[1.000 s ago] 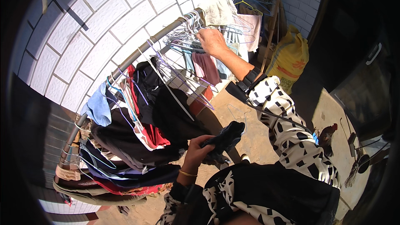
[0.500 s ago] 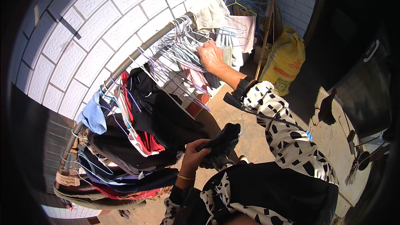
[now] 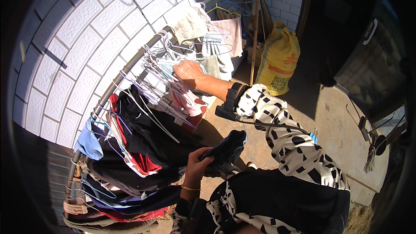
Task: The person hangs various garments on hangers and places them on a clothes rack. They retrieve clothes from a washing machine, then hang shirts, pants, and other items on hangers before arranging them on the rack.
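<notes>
Low in the middle, my left hand (image 3: 197,167) is closed on a dark, crumpled cloth (image 3: 227,152), its fingers wrapped round the near end. A thin wire shows faintly beside the cloth's far edge. My right hand (image 3: 190,74) reaches out to a dense bunch of clothes hangers (image 3: 158,71) on a rail (image 3: 130,66). Its fingers are curled in among them, and the fingertips are hidden, so what they grip cannot be made out. A pink and white cloth (image 3: 186,99) hangs just below that hand.
Dark and red clothes (image 3: 149,130) fill the rail's near part, beside a blue cloth (image 3: 89,141). Pale towels (image 3: 189,24) hang at its far end. A yellow sack (image 3: 279,58) and a wooden pole (image 3: 255,30) stand beyond, near the white brick wall (image 3: 73,21).
The whole view has shifted, moving the rail down and left in the picture. My right hand stays by the hangers, and my left still holds the dark cloth. A dark bird at right has left view.
</notes>
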`<state>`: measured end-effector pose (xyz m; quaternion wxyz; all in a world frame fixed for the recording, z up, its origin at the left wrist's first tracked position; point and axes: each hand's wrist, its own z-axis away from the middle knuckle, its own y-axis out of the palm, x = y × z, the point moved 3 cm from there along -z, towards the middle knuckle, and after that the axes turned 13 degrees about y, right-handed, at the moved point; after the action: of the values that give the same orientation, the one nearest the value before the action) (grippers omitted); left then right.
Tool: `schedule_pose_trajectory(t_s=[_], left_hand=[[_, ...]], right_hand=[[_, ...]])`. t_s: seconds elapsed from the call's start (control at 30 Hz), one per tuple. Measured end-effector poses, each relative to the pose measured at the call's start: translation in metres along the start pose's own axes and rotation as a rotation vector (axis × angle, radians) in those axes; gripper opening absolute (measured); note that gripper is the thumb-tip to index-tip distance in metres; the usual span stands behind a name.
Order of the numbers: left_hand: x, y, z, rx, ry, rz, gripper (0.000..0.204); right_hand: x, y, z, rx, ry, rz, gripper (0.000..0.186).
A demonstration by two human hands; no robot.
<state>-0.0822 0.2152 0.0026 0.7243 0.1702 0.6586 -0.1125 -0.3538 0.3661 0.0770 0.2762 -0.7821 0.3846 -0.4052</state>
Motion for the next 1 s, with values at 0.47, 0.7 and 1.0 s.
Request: schedule_pose_trajectory(t_s=[0.47, 0.7, 1.0], left_hand=[[0.023, -0.019, 0.027, -0.066, 0.037, 0.045, 0.031], [0.026, -0.030, 0.054, -0.123, 0.059, 0.032, 0.032], [0.027, -0.054, 0.070, -0.146, 0.066, 0.044, 0.032]], right_hand=[[-0.077, -0.001, -0.024, 0.111, 0.357, -0.142, 0.017], [-0.099, 0.010, -0.027, 0.002, 0.419, -0.105, 0.017], [-0.011, -0.005, -0.037, 0.070, 0.191, -0.109, 0.037]])
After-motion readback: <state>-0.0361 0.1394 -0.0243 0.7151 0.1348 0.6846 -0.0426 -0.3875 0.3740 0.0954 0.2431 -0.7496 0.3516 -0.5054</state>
